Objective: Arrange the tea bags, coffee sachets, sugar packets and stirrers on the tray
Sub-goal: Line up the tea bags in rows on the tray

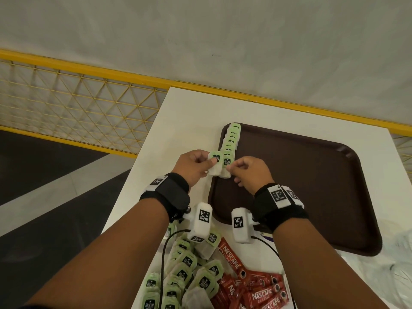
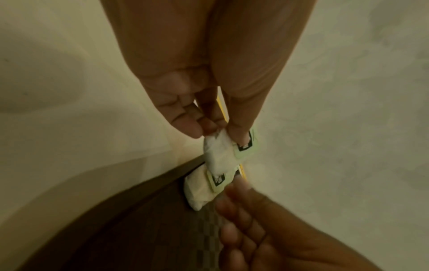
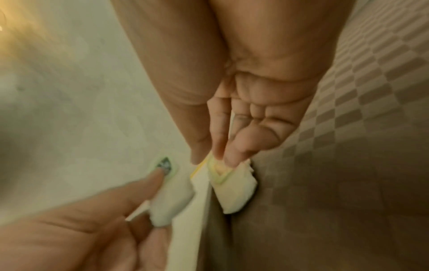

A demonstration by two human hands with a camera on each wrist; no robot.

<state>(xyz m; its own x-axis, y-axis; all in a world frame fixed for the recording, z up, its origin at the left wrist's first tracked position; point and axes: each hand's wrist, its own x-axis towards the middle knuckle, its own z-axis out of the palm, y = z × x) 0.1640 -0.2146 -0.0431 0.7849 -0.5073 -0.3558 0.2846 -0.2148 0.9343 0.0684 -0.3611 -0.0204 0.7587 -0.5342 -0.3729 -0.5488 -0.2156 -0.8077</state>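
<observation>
A brown tray (image 1: 312, 186) lies on the white table. A row of green-tagged tea bags (image 1: 233, 139) runs along its left edge. My left hand (image 1: 207, 162) pinches one tea bag (image 1: 215, 163) just left of the tray's rim, above the table. My right hand (image 1: 233, 169) pinches the tag of another tea bag (image 1: 225, 169) at the near end of the row, resting on the tray. The left wrist view shows my left hand (image 2: 217, 133) holding its tea bag (image 2: 220, 152). In the right wrist view my right hand (image 3: 216, 159) grips its tea bag (image 3: 234, 188).
A loose pile of tea bags (image 1: 189, 270) and red coffee sachets (image 1: 256, 291) lies on the table near me. A yellow mesh railing (image 1: 78, 103) runs behind and left of the table. The table's left edge (image 1: 142, 152) is close to my left hand.
</observation>
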